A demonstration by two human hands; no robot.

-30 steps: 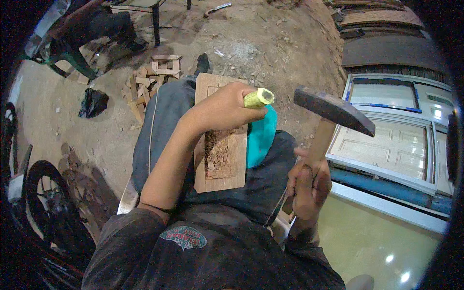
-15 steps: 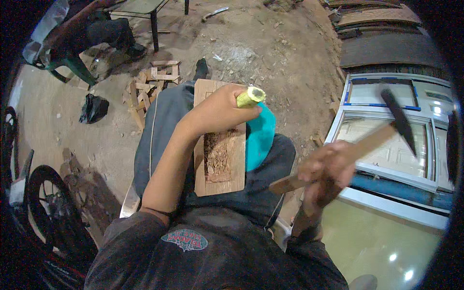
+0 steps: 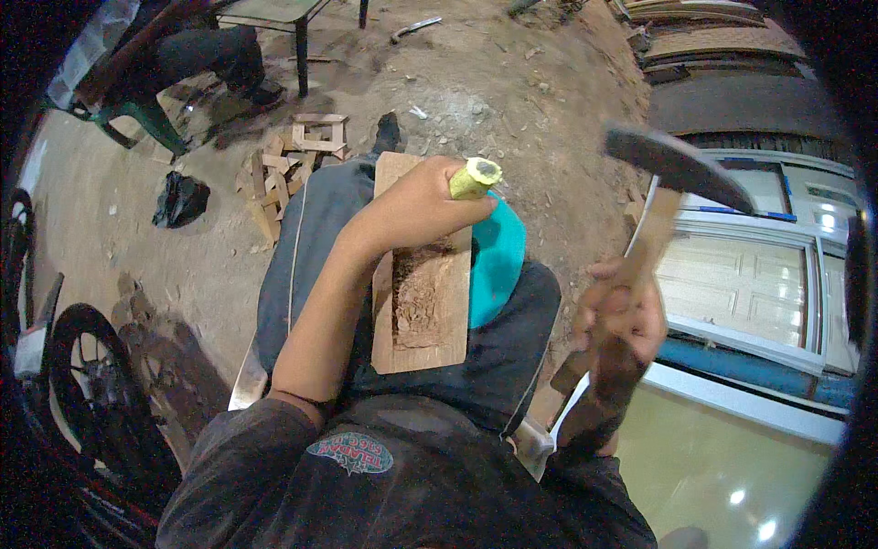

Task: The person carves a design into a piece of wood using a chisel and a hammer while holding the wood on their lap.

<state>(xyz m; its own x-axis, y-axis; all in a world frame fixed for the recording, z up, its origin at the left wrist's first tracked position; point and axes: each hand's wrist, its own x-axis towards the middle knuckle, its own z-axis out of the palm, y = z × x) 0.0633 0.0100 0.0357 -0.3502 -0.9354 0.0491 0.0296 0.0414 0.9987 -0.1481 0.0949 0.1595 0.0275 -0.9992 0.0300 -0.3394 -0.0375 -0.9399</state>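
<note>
A rectangular wooden board (image 3: 446,350) with cut corners lies lengthwise on my lap. A rough, chipped recess is sunk into its near half. My left hand (image 3: 413,209) is closed around a chisel (image 3: 472,179) over the board's far half. Only the chisel's yellow-green handle shows, its butt end pointing up and right; the hand hides the blade. My right hand (image 3: 622,316) grips the wooden handle of a hammer (image 3: 672,170), raised to the right of my knee. The dark hammer head is up, well apart from the chisel.
A teal flat piece (image 3: 498,265) sits under the board on my right thigh. Wood offcuts (image 3: 274,178) and a black plastic bag (image 3: 180,199) lie on the ground at left. White-framed panels (image 3: 741,284) stand close on the right. A person (image 3: 215,64) sits far left, near a wheel (image 3: 87,366).
The hammer has swung up, its head moving left and away from me as its handle turned more upright. My left hand keeps its grip on the chisel over the board.
</note>
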